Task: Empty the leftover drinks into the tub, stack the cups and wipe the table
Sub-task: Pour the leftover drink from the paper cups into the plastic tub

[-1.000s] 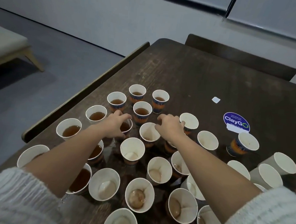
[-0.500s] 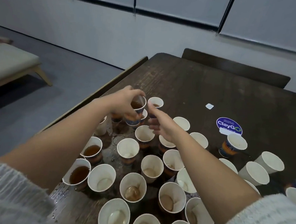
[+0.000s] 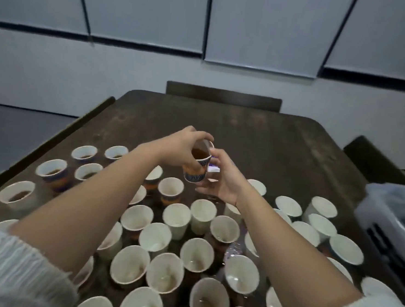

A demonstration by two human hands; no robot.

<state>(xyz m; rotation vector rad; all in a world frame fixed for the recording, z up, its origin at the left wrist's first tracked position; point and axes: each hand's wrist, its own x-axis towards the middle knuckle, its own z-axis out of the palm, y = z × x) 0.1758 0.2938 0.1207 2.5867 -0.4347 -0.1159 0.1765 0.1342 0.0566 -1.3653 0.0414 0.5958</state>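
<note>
My left hand point(image 3: 181, 149) grips a blue-and-orange paper cup point(image 3: 197, 167) with brown drink in it, lifted above the dark wooden table point(image 3: 257, 145) and tilted to the right. Right beside the cup is my right hand point(image 3: 221, 178), fingers loosely spread, its fingertips at the rim; it does not grip the cup. Several paper cups cover the near half of the table: those at the left point(image 3: 51, 171) hold brown drink, those in the middle and right point(image 3: 176, 220) look nearly empty. A tub point(image 3: 383, 228) with a plastic bag in it shows at the right edge.
A bench point(image 3: 53, 140) runs along the table's left side. One chair back point(image 3: 223, 97) stands at the far end, another point(image 3: 373, 160) at the right. A wet patch point(image 3: 233, 247) glistens between cups near my right forearm.
My left hand has lifted a filled cup from the cluster and carried it right. My right hand has come up beside it. My view has swung right, bringing the tub into sight.
</note>
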